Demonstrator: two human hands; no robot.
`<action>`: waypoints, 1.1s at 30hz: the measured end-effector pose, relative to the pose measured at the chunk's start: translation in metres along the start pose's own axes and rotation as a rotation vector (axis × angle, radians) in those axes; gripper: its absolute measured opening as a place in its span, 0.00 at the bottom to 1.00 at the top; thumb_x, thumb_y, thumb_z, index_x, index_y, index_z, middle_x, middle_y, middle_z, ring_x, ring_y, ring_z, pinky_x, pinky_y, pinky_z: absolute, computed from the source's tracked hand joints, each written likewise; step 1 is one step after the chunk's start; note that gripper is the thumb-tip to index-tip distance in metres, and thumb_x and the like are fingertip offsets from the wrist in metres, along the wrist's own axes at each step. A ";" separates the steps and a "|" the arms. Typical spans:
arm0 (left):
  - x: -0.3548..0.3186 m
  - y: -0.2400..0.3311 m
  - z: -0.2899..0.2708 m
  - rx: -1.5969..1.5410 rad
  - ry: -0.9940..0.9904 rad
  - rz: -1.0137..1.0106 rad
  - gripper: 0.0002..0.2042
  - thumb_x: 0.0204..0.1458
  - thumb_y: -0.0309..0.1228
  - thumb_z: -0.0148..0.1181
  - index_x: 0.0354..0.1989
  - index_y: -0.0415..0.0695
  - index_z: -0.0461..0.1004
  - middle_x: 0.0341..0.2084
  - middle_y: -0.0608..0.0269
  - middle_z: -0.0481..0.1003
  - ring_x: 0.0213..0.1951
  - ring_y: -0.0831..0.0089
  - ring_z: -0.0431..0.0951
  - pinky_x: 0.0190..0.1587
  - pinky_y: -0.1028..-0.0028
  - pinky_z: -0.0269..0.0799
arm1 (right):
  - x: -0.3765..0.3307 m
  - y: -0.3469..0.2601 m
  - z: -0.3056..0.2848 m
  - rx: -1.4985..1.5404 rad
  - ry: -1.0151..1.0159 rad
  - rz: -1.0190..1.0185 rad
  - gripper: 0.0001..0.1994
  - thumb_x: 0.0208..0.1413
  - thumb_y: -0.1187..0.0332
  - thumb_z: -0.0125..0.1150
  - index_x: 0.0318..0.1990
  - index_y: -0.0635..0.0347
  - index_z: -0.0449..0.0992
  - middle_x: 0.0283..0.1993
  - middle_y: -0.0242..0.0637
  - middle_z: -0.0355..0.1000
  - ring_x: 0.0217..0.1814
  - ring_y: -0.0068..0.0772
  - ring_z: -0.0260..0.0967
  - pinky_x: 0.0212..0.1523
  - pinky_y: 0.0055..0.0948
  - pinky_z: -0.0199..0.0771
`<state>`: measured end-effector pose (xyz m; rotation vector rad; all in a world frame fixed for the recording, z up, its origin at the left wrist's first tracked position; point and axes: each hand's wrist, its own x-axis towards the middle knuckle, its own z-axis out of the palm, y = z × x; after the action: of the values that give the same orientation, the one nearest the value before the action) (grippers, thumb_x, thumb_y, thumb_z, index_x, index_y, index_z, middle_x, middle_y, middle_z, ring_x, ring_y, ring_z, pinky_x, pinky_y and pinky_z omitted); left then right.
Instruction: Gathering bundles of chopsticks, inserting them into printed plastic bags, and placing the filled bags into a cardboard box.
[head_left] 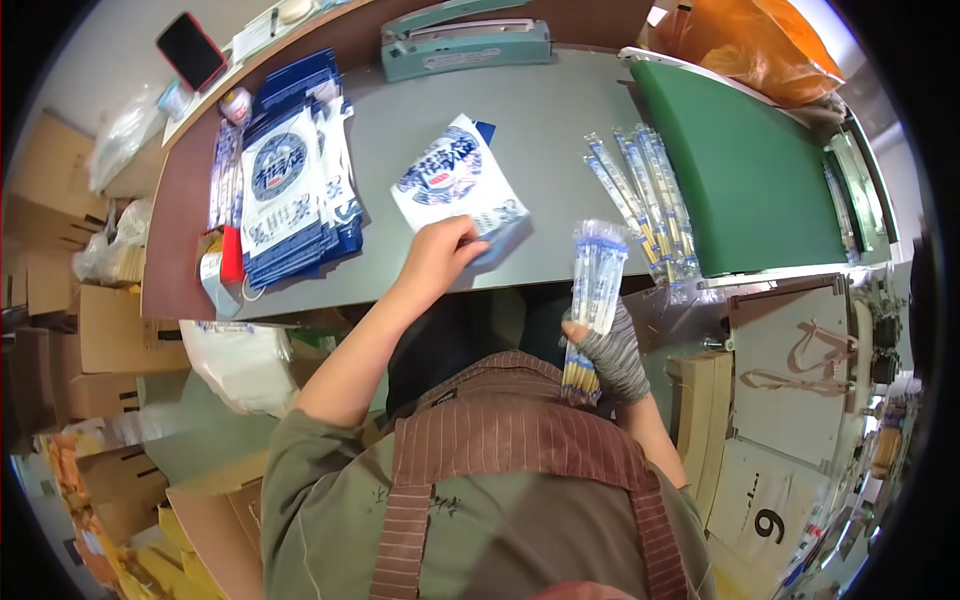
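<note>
My left hand (437, 258) is at the desk's front edge, its fingers closed on the lower edge of a white and blue printed bag (450, 180). The bag lies slanted on the desktop, its near corner slightly raised. In a grey knitted glove or wrist cover, my right hand (610, 352) grips an upright bundle of wrapped chopsticks (600, 270), wooden ends downward, just off the desk's edge. More wrapped chopsticks (648, 195) lie fanned out on the desk at the right. To the left sits a stack of similar printed bags (285, 190).
A teal bag sealer (465, 50) stands at the desk's back. Right of the loose chopsticks is a green board (735, 170), with an orange plastic bag (755, 45) behind. A phone (190, 52) rests on the ledge. A red tape dispenser (228, 258) stands at the left; cardboard boxes (135, 330) lie beyond.
</note>
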<state>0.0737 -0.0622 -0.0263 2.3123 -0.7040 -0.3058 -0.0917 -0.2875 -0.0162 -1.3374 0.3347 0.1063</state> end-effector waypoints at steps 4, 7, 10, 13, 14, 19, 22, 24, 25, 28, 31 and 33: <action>0.019 -0.006 0.011 -0.203 -0.139 -0.092 0.10 0.50 0.26 0.60 0.40 0.34 0.73 0.31 0.57 0.77 0.35 0.76 0.76 0.40 0.73 0.72 | 0.019 0.001 0.020 -0.320 0.084 -0.369 0.27 0.45 0.69 0.67 0.54 0.63 0.64 0.42 0.35 0.72 0.42 0.27 0.71 0.44 0.28 0.73; 0.005 0.011 0.022 -0.367 -0.045 0.188 0.12 0.45 0.19 0.60 0.41 0.39 0.73 0.28 0.55 0.75 0.32 0.72 0.76 0.37 0.74 0.70 | 0.032 0.008 0.039 -0.745 0.078 -0.476 0.28 0.44 0.65 0.65 0.53 0.64 0.63 0.34 0.47 0.75 0.35 0.46 0.76 0.37 0.35 0.76; 0.004 -0.005 0.033 -0.365 0.029 0.257 0.16 0.44 0.17 0.59 0.44 0.39 0.72 0.27 0.60 0.73 0.34 0.74 0.76 0.41 0.76 0.71 | 0.033 0.003 0.036 -1.011 0.069 -0.394 0.29 0.42 0.61 0.64 0.52 0.66 0.64 0.29 0.53 0.73 0.32 0.55 0.74 0.34 0.42 0.75; -0.001 -0.008 0.030 -0.592 -0.003 -0.018 0.20 0.43 0.13 0.58 0.48 0.39 0.71 0.30 0.64 0.73 0.36 0.75 0.75 0.41 0.76 0.71 | 0.031 -0.002 0.023 -1.319 0.019 0.034 0.31 0.40 0.59 0.64 0.51 0.70 0.64 0.31 0.54 0.74 0.34 0.53 0.74 0.36 0.45 0.74; -0.008 -0.013 0.031 -0.719 0.001 -0.081 0.21 0.44 0.13 0.58 0.49 0.38 0.70 0.32 0.65 0.74 0.37 0.75 0.75 0.42 0.76 0.72 | 0.029 -0.008 0.029 -1.332 0.015 0.042 0.31 0.40 0.59 0.64 0.51 0.70 0.64 0.31 0.54 0.74 0.34 0.53 0.74 0.36 0.45 0.74; -0.024 0.040 0.031 -0.047 0.524 0.539 0.18 0.46 0.16 0.58 0.48 0.41 0.72 0.32 0.53 0.74 0.33 0.59 0.76 0.38 0.69 0.72 | 0.040 -0.024 0.051 -1.529 -0.048 -0.009 0.29 0.42 0.60 0.63 0.50 0.69 0.66 0.30 0.50 0.75 0.34 0.49 0.74 0.36 0.42 0.74; -0.036 0.076 0.030 0.047 0.452 0.712 0.18 0.44 0.15 0.57 0.45 0.41 0.73 0.31 0.53 0.72 0.33 0.56 0.74 0.36 0.66 0.72 | 0.071 0.022 0.023 -1.155 -0.383 -0.882 0.11 0.47 0.67 0.59 0.36 0.65 0.72 0.25 0.44 0.71 0.25 0.41 0.69 0.30 0.35 0.73; -0.037 0.059 0.018 -0.013 0.591 0.551 0.20 0.41 0.16 0.57 0.47 0.40 0.73 0.29 0.55 0.72 0.32 0.58 0.74 0.35 0.67 0.72 | 0.049 -0.012 0.055 0.234 -0.163 0.196 0.10 0.49 0.67 0.61 0.36 0.62 0.73 0.26 0.37 0.70 0.24 0.33 0.68 0.28 0.29 0.72; -0.039 0.049 0.011 -0.068 0.635 0.511 0.20 0.39 0.13 0.58 0.45 0.39 0.73 0.29 0.56 0.71 0.30 0.60 0.74 0.32 0.69 0.72 | 0.050 -0.016 0.051 0.574 -0.331 0.315 0.11 0.49 0.66 0.63 0.38 0.60 0.72 0.29 0.35 0.71 0.25 0.28 0.68 0.28 0.26 0.73; -0.066 0.049 0.010 -0.222 0.464 0.558 0.18 0.39 0.11 0.59 0.42 0.37 0.74 0.29 0.56 0.71 0.30 0.60 0.74 0.30 0.70 0.72 | 0.020 -0.023 0.057 0.497 -0.348 0.343 0.19 0.48 0.65 0.65 0.46 0.62 0.70 0.34 0.35 0.73 0.32 0.29 0.72 0.35 0.28 0.76; -0.104 0.045 0.015 -0.282 0.405 0.547 0.17 0.41 0.13 0.61 0.42 0.37 0.75 0.28 0.55 0.72 0.27 0.62 0.74 0.28 0.70 0.71 | -0.034 -0.012 0.058 0.272 -0.565 0.227 0.23 0.49 0.63 0.67 0.51 0.63 0.69 0.42 0.37 0.74 0.42 0.28 0.73 0.45 0.26 0.75; -0.109 0.042 0.021 -0.272 0.304 0.574 0.16 0.41 0.15 0.62 0.42 0.37 0.75 0.27 0.55 0.72 0.26 0.61 0.74 0.28 0.70 0.70 | -0.024 0.010 0.039 0.121 -0.667 0.095 0.25 0.49 0.64 0.67 0.53 0.64 0.68 0.46 0.37 0.73 0.45 0.27 0.72 0.47 0.25 0.74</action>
<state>-0.0410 -0.0378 -0.0107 1.7566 -1.0513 0.1991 -0.1099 -0.2449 -0.0106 -1.0938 -0.1601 0.5865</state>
